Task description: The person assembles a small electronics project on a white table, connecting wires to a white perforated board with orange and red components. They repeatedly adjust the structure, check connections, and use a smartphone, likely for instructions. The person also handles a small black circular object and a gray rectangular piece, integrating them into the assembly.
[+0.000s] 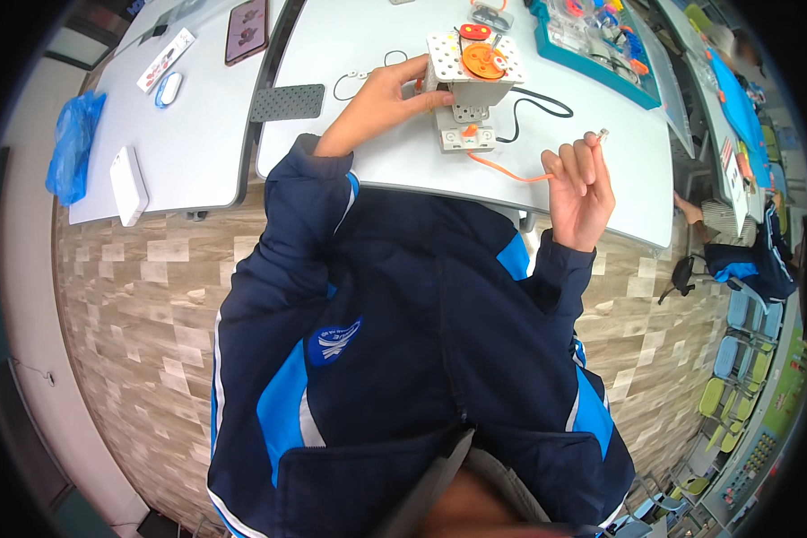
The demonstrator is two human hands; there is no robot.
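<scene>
A white model built from perforated plates and blocks stands upright near the table's front edge, with an orange disc and a red piece on top. My left hand grips its left side, thumb across the front and fingers partly hidden behind it. An orange cable leaves the grey-white box at the model's base and runs right. My right hand holds this cable raised, its pale plug pinched at the fingertips. A black cable loops from the model's right side.
A teal tray of colourful parts stands at the back right. A dark perforated plate lies left of my left hand. On the left table are a phone, a white box and a blue plastic bag.
</scene>
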